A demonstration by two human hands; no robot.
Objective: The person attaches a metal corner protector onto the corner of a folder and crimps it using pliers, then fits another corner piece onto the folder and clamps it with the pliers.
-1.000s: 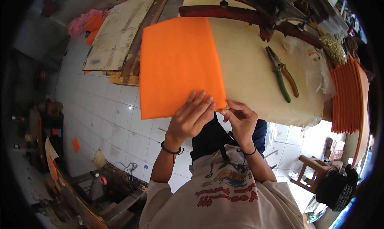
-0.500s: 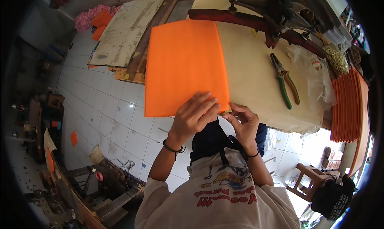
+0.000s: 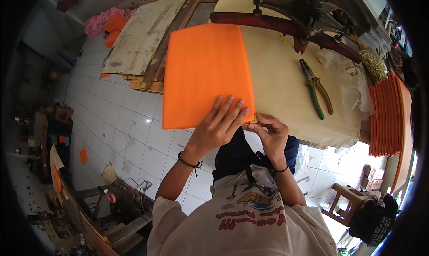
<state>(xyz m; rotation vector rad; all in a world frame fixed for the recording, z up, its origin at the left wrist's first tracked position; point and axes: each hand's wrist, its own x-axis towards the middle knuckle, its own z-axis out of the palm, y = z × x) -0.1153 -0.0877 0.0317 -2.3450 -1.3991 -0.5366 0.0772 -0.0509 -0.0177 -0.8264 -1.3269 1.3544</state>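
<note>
A flat, bright orange folder-like cover [image 3: 205, 68] lies at the table's front edge, its lower left part reaching out over the floor. My left hand [image 3: 219, 124] rests flat on its lower right area, fingers stretched and slightly apart. At the cover's lower right corner, my right hand [image 3: 271, 133] pinches a small gold-coloured metal corner piece [image 3: 254, 121] between thumb and index finger. The fingertips partly hide this piece. To the right, pliers [image 3: 316, 88] with green and orange-brown handles lie on the tan sheet.
A red-and-black metal machine [image 3: 286, 26] stands at the back of the tan sheet [image 3: 281, 77]. Clear plastic bags [image 3: 353, 86] and a heap of small gold pieces [image 3: 375, 65] are at the right, beside stacked orange covers [image 3: 384, 117]. A worn board [image 3: 143, 37] lies back left.
My left hand's fingers have straightened and spread flatter on the orange cover. My right hand keeps its pinch at the corner. The view has shifted slightly.
</note>
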